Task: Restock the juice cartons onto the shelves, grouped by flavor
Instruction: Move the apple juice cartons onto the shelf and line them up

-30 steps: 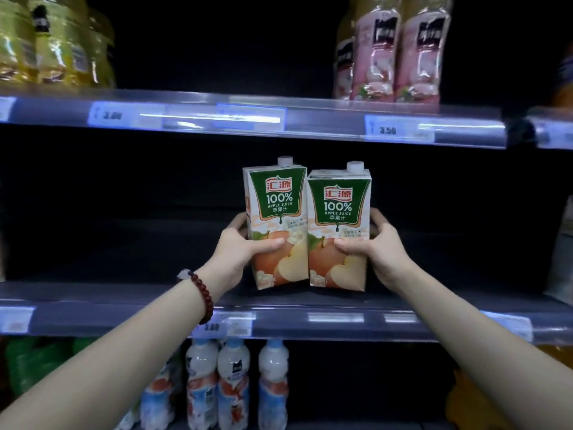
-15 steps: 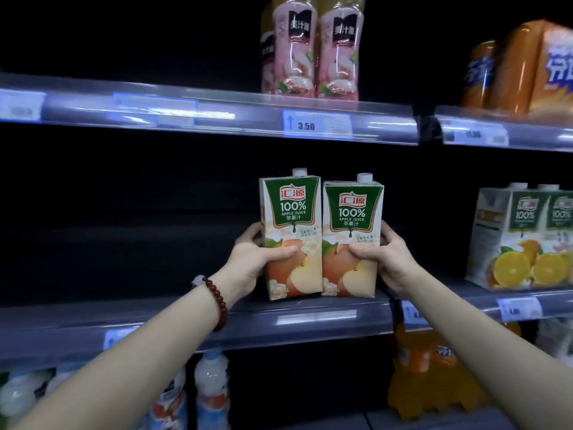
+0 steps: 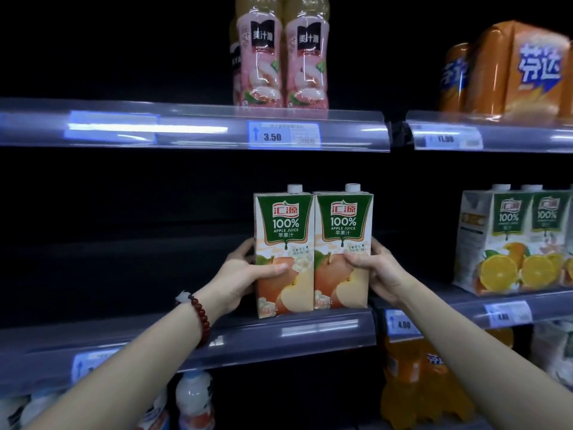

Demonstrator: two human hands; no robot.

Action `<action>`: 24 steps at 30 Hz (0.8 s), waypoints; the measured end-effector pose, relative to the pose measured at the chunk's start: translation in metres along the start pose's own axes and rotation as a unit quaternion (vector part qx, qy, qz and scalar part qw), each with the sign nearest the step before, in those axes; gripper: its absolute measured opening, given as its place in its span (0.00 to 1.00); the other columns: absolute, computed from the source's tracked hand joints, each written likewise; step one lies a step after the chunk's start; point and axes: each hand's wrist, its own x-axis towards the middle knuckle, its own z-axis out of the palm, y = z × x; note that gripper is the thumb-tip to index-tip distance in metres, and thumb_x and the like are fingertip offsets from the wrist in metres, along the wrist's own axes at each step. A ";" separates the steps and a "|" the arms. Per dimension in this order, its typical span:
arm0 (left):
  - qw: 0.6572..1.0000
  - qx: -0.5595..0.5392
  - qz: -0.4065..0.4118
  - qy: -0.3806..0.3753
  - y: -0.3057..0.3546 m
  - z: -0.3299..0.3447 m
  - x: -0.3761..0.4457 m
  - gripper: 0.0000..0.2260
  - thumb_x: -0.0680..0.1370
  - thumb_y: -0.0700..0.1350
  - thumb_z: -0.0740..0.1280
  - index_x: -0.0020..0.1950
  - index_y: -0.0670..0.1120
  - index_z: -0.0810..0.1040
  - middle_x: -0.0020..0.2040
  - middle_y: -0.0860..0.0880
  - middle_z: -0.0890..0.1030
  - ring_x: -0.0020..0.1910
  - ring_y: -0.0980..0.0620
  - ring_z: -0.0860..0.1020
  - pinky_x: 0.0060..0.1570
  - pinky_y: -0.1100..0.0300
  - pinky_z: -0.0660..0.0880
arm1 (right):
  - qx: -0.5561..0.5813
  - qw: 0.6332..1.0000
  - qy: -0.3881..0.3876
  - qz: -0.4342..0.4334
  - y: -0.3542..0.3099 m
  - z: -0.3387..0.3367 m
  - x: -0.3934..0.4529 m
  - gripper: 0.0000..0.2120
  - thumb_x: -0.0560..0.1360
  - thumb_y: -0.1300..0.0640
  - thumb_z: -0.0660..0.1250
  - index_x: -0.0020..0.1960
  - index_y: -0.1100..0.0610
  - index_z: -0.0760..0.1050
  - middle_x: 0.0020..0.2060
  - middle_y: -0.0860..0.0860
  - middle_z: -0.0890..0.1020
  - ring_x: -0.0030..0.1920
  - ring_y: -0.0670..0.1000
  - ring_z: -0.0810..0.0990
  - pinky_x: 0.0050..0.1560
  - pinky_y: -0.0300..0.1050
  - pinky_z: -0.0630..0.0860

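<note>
Both hands [image 3: 245, 274] clasping upright apple cartons [image 3: 313, 252]

The left hand's fingers [image 3: 240, 248] vanish behind the left apple carton [image 3: 283, 252], the frame's right edge crops the orange juice cartons [image 3: 514, 240], and the far price tag [image 3: 446, 139] is too blurred to read.

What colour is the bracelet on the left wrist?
Dark red beads with one pale, whitish piece, on the bracelet; the head view shows it clearly.
</note>
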 end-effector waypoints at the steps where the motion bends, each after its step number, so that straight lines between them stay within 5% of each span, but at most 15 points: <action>1: 1.000 0.005 -0.001 -0.002 0.000 -0.002 -0.001 0.33 0.56 0.45 0.81 0.59 0.53 0.76 0.47 0.53 0.86 0.43 0.54 0.85 0.34 0.61 0.80 | 0.000 1.000 -0.005 0.004 0.000 0.000 0.000 0.28 0.60 0.63 0.77 0.58 0.52 0.73 0.46 0.52 0.87 0.45 0.52 0.86 0.37 0.45 0.82; 20: 0.997 0.074 -0.008 -0.008 0.000 -0.005 -0.015 0.34 0.56 0.52 0.82 0.60 0.59 0.76 0.49 0.55 0.85 0.46 0.55 0.84 0.37 0.62 0.80 | -0.019 1.000 0.000 0.010 0.003 0.007 -0.011 0.26 0.62 0.57 0.76 0.58 0.49 0.73 0.46 0.49 0.87 0.45 0.51 0.86 0.37 0.47 0.82; 24: 0.994 0.108 -0.008 0.008 0.004 -0.002 -0.021 0.27 0.64 0.49 0.80 0.59 0.61 0.74 0.45 0.61 0.85 0.41 0.61 0.84 0.29 0.69 0.77 | -0.091 0.995 0.024 -0.019 0.002 0.015 -0.026 0.21 0.67 0.51 0.76 0.58 0.48 0.75 0.53 0.51 0.85 0.51 0.52 0.85 0.47 0.50 0.82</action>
